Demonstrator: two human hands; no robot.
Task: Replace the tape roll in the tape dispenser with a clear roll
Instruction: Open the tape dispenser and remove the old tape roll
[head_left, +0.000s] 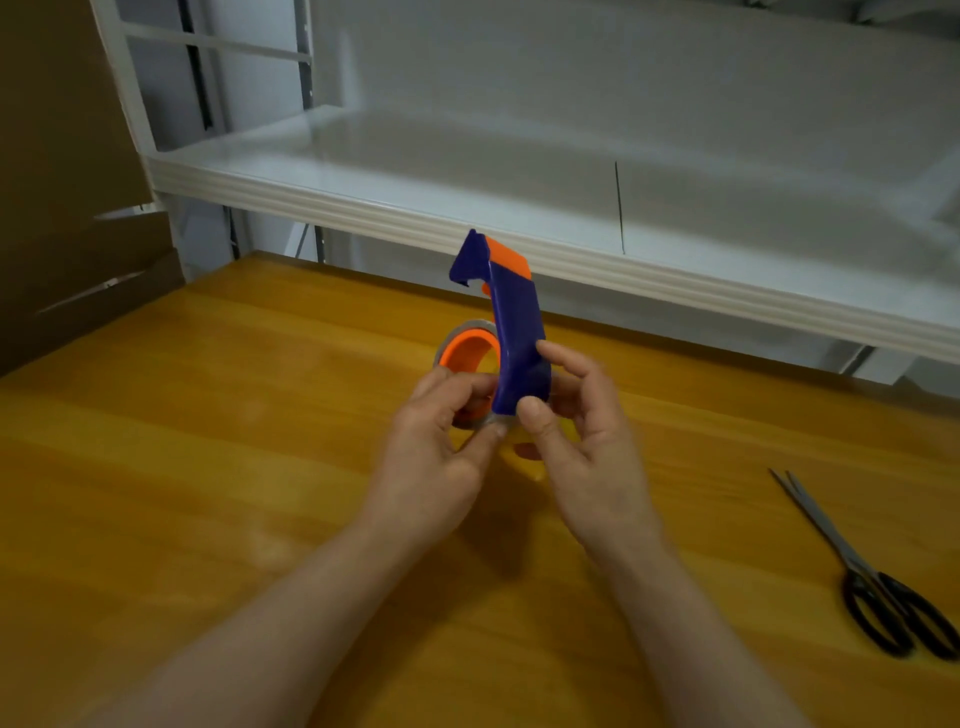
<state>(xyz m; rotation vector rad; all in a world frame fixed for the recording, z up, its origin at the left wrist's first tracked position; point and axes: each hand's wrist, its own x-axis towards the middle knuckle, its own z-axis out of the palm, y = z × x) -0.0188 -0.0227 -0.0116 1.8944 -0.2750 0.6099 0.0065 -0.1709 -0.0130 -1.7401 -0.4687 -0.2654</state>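
Observation:
A blue tape dispenser (511, 322) with an orange tip and an orange inner hub stands upright above the wooden table, held between both hands. A thin clear tape roll (464, 328) sits around the orange hub on the dispenser's left side. My left hand (441, 447) pinches the lower edge of the roll with thumb and fingers. My right hand (582, 441) grips the blue body from the right, thumb against its bottom end. The roll's lower part is hidden behind my fingers.
Black-handled scissors (872, 577) lie on the wooden table (208, 467) at the right. A white metal shelf (467, 171) runs across behind the table, its front edge just beyond the dispenser. Brown cardboard (67, 182) stands at the far left.

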